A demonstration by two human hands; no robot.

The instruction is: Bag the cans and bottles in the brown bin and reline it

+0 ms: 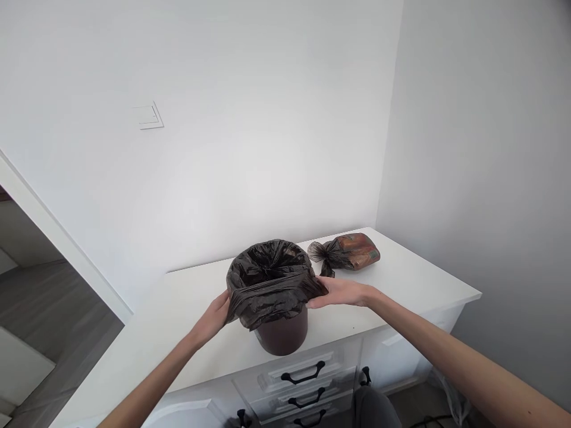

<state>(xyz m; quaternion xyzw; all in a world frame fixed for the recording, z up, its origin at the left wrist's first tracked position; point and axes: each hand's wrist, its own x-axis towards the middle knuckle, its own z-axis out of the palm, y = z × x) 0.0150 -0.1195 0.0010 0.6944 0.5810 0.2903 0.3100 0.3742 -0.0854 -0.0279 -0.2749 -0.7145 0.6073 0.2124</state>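
Observation:
A dark brown trash bin (pixel 285 334) stands on the white dresser top, lined with a black trash bag (pixel 272 297) whose edge is folded down over the rim. At the left side of the rim, my left hand (pixel 215 315) grips the bag's edge, its fingertips partly hidden behind the plastic. On the right, my right hand (pixel 339 292) pinches the folded edge between thumb and fingers. Behind and to the right lies a tied, dark see-through bag (pixel 357 251) with orange-brown contents that I cannot make out.
The white dresser (pixel 410 279) has drawers with black handles (pixel 304 373) at its front. A wall runs behind it and another along the right. A light switch (pixel 149 115) is on the back wall; a doorway with dark flooring (pixel 49 309) opens at left.

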